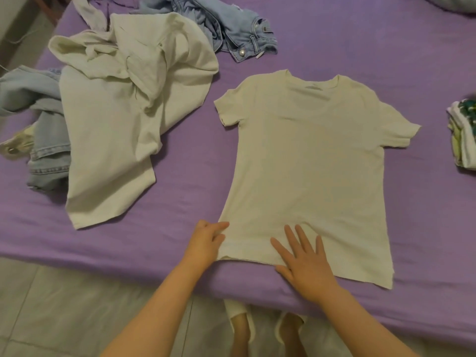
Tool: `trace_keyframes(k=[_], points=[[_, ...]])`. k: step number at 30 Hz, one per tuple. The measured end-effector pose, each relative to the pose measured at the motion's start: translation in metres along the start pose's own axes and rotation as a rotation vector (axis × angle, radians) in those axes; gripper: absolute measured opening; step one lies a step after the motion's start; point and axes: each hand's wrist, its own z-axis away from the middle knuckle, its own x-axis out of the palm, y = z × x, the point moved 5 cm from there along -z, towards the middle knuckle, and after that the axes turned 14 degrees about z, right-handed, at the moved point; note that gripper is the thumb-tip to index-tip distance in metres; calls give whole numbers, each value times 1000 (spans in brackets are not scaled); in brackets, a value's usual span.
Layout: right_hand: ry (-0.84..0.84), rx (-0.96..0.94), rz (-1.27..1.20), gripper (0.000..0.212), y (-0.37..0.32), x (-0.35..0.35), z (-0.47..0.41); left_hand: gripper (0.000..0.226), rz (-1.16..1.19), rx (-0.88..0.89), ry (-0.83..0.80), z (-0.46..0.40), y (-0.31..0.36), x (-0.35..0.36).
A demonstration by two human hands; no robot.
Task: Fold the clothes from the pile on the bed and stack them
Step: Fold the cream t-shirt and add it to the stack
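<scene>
T-shirt (306, 161) lies spread flat on the purple bed (334, 42), collar away from the person, hem at the near edge. Left hand (206, 243) pinches the hem's left corner, fingers curled round the cloth. Right hand (304, 264) rests flat on the hem just beside it, fingers straight and slightly apart. Cloth looks thin, light and limp: it will drape and wrinkle, won't hold a crease unless pressed, and should slide easily on the sheet. Best holds, I'd judge, are corners and seams: hem corner plus the same-side shoulder, lifting the side in one move. Unfolded pile (123, 104) of a pale shirt and jeans sits to the left; folded stack (463, 135) is at the right edge, well apart.
</scene>
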Motion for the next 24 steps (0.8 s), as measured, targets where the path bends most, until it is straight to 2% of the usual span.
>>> trace_keyframes(k=[3, 5, 8, 10, 11, 12, 16, 19, 24], points=[[-2, -24, 11, 64, 6, -1, 6, 39, -79, -13, -36, -2, 0, -4], [67, -43, -22, 55, 9, -17, 10, 41, -222, 34, -26, -2, 12, 4], [288, -55, -73, 35, 18, -42, 14, 43, -557, 279, -18, 0, 40, 28], [243, -99, -93, 18, 19, -41, 16, 45, -645, 401, -175, 5, 53, 55], [203, -135, -125, 15, 18, -37, 14, 47, -654, 412, -248, 7, 55, 67], [161, -130, -170, 23, 20, -34, 14, 48, -655, 398, -305, 9, 57, 78], [213, 17, -176, 32, 52, -33, 13, 41, -666, 287, -401, 14, 59, 102], [100, -16, -237, 34, 65, -26, 12, 34, -441, 90, -441, 18, 64, 104], [181, 31, -241, 43, 100, -33, -3, 33, -329, 94, -273, 1, 102, 111]])
